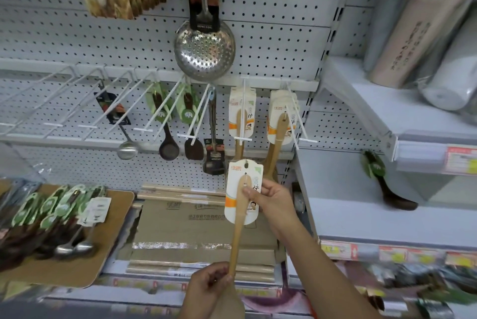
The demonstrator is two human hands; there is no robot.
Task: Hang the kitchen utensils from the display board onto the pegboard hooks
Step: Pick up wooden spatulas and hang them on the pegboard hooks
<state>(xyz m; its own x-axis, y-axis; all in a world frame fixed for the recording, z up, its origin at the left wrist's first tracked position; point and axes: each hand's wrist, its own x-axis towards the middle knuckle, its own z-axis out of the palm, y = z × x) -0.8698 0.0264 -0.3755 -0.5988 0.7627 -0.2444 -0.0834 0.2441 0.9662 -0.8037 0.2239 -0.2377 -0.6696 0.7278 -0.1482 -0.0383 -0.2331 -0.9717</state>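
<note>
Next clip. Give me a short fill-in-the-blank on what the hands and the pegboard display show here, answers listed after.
1. The right hand pinches the white paper card of a light wooden spatula, and the left hand grips its ____ end.
2. The round perforated steel skimmer hangs ____ the row of white wire hooks.
3. The flat brown board carrying packaged utensils lies to the ____ of both hands.

Missing words: lower; above; left

The black card [204, 12] on the skimmer [205, 51], upper middle, bears white capitals beginning "HONG", the rest blurred. The white card [244, 189] on the wooden spatula [238, 228], lower middle, shows a character resembling 铲. Print on the cardboard box [204, 223] and price tags [462, 161] is unreadable.
</note>
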